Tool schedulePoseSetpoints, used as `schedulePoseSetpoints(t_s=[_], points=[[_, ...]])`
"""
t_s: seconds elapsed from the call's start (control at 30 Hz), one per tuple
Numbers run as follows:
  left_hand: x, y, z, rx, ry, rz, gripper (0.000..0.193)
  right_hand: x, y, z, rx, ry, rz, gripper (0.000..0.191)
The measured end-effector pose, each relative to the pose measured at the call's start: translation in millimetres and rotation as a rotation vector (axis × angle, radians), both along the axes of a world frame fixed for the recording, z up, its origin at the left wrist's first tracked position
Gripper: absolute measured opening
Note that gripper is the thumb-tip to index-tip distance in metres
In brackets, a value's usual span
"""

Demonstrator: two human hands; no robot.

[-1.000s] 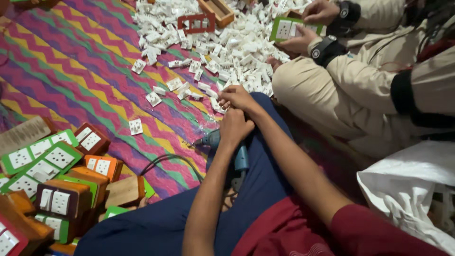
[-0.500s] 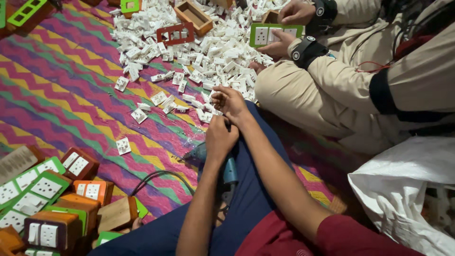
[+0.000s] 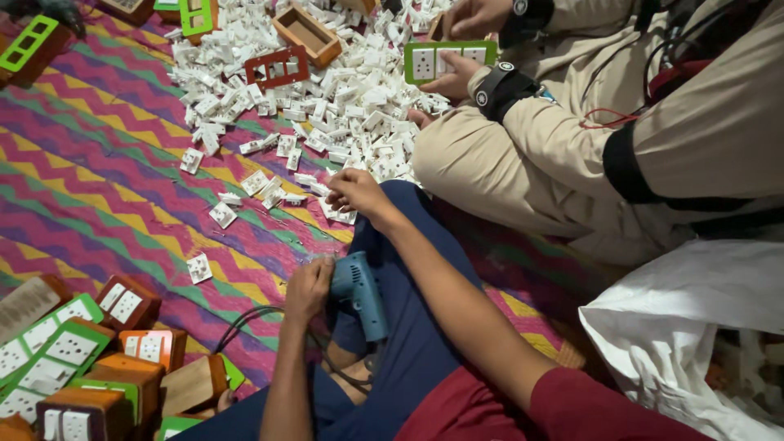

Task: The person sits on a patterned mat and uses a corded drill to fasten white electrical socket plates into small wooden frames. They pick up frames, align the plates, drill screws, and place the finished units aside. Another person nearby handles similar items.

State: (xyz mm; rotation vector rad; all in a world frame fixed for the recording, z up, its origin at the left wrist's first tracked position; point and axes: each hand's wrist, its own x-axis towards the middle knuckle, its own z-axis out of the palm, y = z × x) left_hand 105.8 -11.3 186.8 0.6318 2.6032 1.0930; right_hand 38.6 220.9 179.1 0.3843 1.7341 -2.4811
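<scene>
One blue drill (image 3: 359, 294) under left-hand fingers (image 3: 314, 278)

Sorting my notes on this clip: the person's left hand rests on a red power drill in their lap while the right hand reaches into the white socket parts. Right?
Not quite: the head view shows the left hand on a blue power drill, not red. The right hand does reach the white socket parts.

Both forearms are bare from the elbow down, nothing on the wrists, no watch, no band. The left hand (image 3: 308, 287) shows no ring or glove; the right hand (image 3: 353, 192) is just as plain. Up near the right shoulder there's a short red sleeve (image 3: 604, 408), soft cloth with a rolled-looking edge, and more of that red shirt (image 3: 474, 412) low in the middle. The legs are in dark blue trousers (image 3: 408, 343), loose and creased.
</scene>
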Motion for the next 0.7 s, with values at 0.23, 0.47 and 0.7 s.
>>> schedulePoseSetpoints(t_s=[0.23,0.47,0.7], points=[[-23,-5,24,-0.050,0.233,0.064,0.052,79,-42,31,0.472,0.201,0.005,0.042],[-20,-43,113,-0.093,0.770,0.022,0.049,125,-67,84,-0.352,-0.046,0.394,0.071],[0,-38,168,0.103,1.071,0.134,0.033,141,-83,86,-0.406,0.132,0.438,0.063]])
